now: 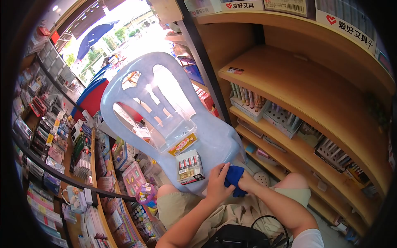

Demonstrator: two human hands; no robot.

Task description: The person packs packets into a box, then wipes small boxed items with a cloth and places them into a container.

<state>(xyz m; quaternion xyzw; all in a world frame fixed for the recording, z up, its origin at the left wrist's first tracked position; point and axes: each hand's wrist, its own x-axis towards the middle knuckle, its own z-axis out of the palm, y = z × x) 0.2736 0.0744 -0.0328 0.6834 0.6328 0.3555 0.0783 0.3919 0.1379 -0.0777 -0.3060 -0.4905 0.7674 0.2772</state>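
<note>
A dark blue cloth [235, 175] is bunched between my two hands, just past the front edge of a pale blue plastic chair [211, 142]. My left hand [218, 182] closes on the cloth's left side, thumb and fingers against it. On the other side my right hand [247, 183] grips the cloth, its fingertips mostly hidden in the folds. On the chair seat, left of my hands, stands an open box [190, 167] with several small packs in it. Behind that box lies a clear plastic container with a yellow and red label [182, 144], near the backrest.
Wooden shelves [297, 78] rise on the right, with trays of pens [247, 99] on the lower levels. Racks of packaged stationery [53, 144] line the left. A pink basket [147, 192] stands by my left knee. A black bag [235, 237] rests on my lap.
</note>
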